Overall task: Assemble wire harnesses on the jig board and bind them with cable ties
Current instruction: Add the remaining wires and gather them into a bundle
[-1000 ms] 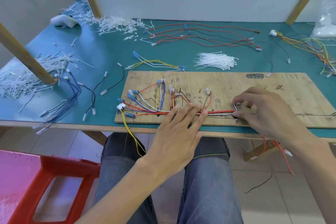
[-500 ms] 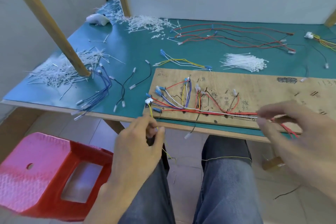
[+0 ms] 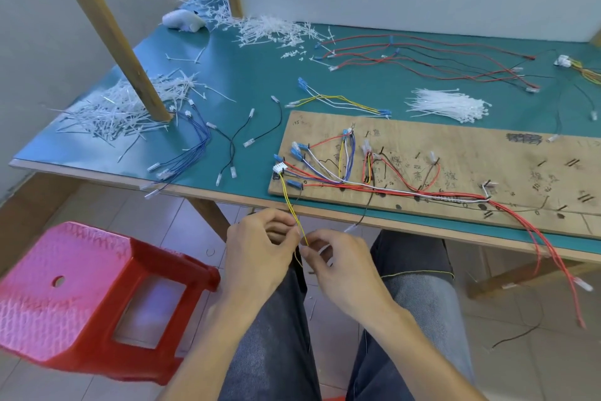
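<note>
Below the table (image 3: pixel 260 82), hands (image 3: pixel 260 247) (image 3: pixel 341 264) pinch yellow wire (image 3: pixel 288 202).

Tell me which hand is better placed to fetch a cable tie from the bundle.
Probably the right hand: it and the left hand both pinch the yellow wires, but the cable tie bundle lies to the right, behind the board.

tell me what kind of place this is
Probably a small wire-harness workshop: a wooden jig board strung with coloured wires, a heap of white cable ties, loose red wires on the green table.
</note>
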